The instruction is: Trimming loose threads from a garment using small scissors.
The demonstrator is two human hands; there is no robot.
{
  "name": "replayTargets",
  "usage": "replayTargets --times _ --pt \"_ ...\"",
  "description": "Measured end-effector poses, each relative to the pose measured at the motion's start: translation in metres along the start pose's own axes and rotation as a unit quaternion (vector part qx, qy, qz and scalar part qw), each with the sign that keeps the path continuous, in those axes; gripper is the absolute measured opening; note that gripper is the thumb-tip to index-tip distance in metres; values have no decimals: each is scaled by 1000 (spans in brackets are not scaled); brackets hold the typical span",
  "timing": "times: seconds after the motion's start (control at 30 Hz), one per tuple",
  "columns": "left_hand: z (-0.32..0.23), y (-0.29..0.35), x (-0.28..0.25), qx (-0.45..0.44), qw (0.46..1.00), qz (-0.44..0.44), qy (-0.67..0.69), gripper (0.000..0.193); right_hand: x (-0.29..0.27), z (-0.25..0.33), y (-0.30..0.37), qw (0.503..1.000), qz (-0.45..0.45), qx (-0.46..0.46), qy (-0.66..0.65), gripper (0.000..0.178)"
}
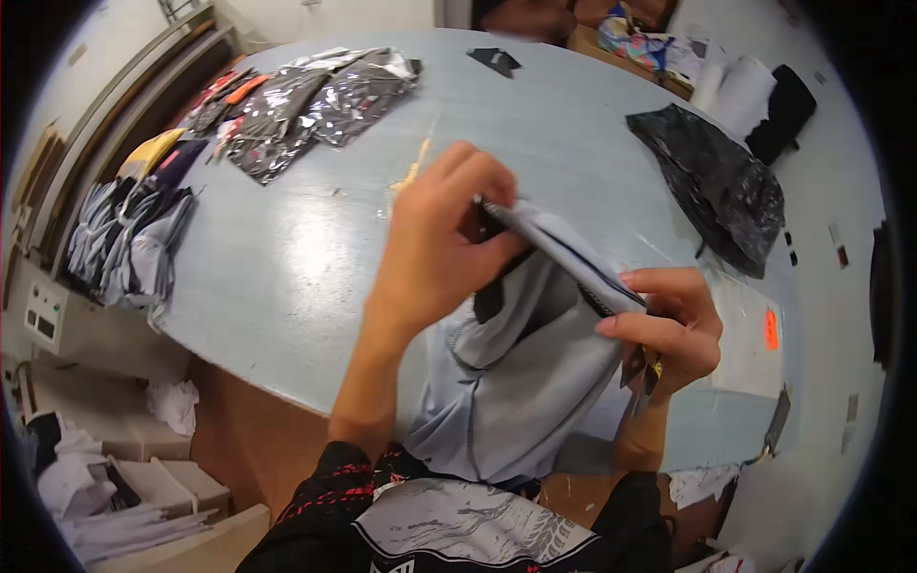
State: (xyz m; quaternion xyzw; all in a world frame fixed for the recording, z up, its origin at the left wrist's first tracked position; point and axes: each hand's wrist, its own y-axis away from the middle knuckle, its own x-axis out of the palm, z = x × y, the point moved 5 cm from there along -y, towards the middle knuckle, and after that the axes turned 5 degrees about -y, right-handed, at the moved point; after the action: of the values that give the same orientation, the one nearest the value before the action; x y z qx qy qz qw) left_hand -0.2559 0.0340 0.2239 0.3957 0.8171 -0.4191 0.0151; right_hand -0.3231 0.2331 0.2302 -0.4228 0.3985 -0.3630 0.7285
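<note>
Black plastic [712, 186] beyond right hand [673, 325]

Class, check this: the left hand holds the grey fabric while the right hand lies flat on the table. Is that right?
Wrong about the right hand: the head view shows it pinching the edge of the grey fabric, not flat on the table. The left hand does hold it.

The grey garment [535, 382] is soft-looking matt cloth, with rough, ridged stitching along its seams; the desk [258, 325] is smooth, with a glossy patch of glare. The black bag [712, 186] is thin, crinkled, shiny plastic; the packs [315, 105] are wrapped in clear, glossy plastic; the bundle [134, 239] is matt cloth, creased at its folds.
</note>
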Motion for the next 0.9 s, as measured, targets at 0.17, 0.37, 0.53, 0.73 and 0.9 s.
replayTargets --times 0.17,0.37,0.53,0.73,0.9 --pt "2 1 -6 -19 999 19 -39 29 -1 4 0 998 -9 55 -10 13" --pt "13 0 13 2 992 123 -1 27 -11 1 0 995 -7 78 68 13" --pt "34 6 -14 -117 986 -28 -115 14 19 -14 5 996 46 78 14 13" --pt "28 10 0 -79 989 -107 -58 17 32 -5 3 995 2 33 97 12" --pt "69 26 33 -202 962 -73 171 23 45 -6 5 992 76 -9 101 21"
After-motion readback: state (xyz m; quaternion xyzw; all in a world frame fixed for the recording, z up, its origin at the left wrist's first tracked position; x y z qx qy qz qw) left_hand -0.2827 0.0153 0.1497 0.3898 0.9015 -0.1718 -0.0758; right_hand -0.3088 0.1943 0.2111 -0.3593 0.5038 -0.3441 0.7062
